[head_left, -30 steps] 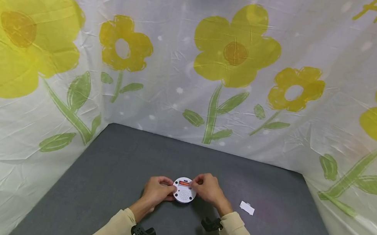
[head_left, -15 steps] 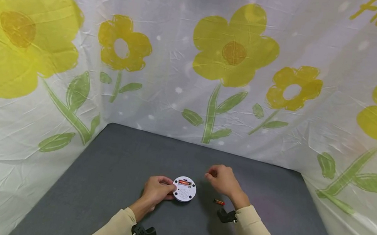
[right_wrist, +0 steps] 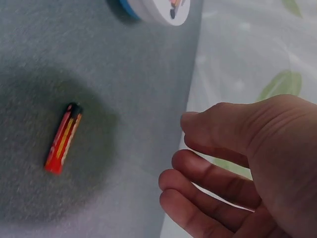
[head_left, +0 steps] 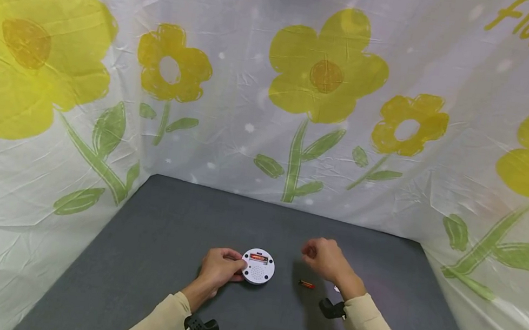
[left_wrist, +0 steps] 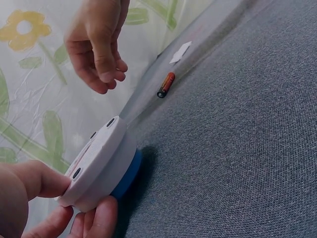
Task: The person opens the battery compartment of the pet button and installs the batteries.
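My left hand (head_left: 220, 266) grips a round white device (head_left: 258, 273) by its left edge, thumb on top and fingers below. The face turned up has small dark feet, a grille of little holes and an uncovered slot with a red battery (head_left: 259, 258) in it. A blue part (left_wrist: 130, 173) shows underneath in the left wrist view. To the right of the device, my right hand (head_left: 328, 259) hovers above the table, fingers loosely bent around nothing. Below it a second battery (right_wrist: 62, 141), red and black, lies on the table.
A small white cover (left_wrist: 181, 52) lies beyond the loose battery, mostly hidden behind the right wrist in the head view. The dark grey table (head_left: 190, 211) ends at a hanging white cloth (head_left: 227, 144) printed with yellow flowers. Each wrist wears a black strap device (head_left: 202, 328).
My right hand has let go at the battery slot and moved away to the right. The loose battery has come into view, and the wrist now mostly covers the white cover. The left hand stays put.
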Tool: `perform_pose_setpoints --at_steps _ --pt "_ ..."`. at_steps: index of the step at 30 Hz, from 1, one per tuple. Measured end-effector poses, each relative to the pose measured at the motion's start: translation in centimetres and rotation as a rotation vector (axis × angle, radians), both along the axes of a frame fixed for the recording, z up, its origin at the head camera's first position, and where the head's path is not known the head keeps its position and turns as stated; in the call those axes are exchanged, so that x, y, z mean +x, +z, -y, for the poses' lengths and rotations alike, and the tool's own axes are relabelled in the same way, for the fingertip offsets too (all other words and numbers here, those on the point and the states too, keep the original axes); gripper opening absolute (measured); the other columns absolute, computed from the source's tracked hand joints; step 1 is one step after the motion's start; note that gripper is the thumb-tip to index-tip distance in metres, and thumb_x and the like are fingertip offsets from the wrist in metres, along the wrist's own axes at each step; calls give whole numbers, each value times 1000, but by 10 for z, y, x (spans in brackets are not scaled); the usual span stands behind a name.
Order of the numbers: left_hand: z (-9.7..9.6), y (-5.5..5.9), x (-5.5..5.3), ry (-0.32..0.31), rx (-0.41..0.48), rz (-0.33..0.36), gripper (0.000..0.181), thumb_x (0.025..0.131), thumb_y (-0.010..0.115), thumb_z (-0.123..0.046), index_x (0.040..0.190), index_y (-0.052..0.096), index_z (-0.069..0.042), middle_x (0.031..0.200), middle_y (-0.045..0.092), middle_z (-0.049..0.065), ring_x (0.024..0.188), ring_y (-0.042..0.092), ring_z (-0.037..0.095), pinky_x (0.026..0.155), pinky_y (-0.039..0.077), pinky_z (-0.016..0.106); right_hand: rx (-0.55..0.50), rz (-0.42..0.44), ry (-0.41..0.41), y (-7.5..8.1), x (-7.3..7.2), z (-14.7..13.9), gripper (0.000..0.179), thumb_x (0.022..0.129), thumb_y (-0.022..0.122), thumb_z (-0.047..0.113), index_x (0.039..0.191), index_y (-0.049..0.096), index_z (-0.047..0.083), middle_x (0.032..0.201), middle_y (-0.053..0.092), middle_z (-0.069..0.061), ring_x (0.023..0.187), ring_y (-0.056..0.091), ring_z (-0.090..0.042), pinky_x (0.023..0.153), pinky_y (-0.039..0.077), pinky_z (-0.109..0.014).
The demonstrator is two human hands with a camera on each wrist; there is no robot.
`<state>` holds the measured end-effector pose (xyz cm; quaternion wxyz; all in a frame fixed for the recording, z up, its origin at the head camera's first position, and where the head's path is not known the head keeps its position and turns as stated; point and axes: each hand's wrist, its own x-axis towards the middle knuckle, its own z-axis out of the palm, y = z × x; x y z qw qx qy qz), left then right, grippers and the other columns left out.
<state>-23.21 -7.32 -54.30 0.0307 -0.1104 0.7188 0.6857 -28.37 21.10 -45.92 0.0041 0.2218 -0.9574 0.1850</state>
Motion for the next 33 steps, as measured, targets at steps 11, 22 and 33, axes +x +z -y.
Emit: perform_pose_setpoints --at_steps 11,22,33 --pt "0 0 1 -3 -13 7 21 87 81 -2 106 75 3 93 79 12 77 79 20 68 70 34 66 6 47 -15 12 -10 13 88 86 4 99 81 6 85 72 0 76 65 -15 66 58 -34" --pt "-1 1 2 14 -3 7 20 87 81 -1 105 75 3 92 79 12 77 78 19 67 70 33 51 6 75 -28 24 -11 16 83 92 9 92 79 7 79 68 2 69 58 -11 60 52 -30" --pt "-1 0 2 12 -2 0 19 87 80 -1 105 75 3 93 79 13 78 78 19 68 70 34 -76 -86 184 -64 13 -27 17 76 86 10 79 71 18 70 58 9 63 49 -7 53 43 -34"
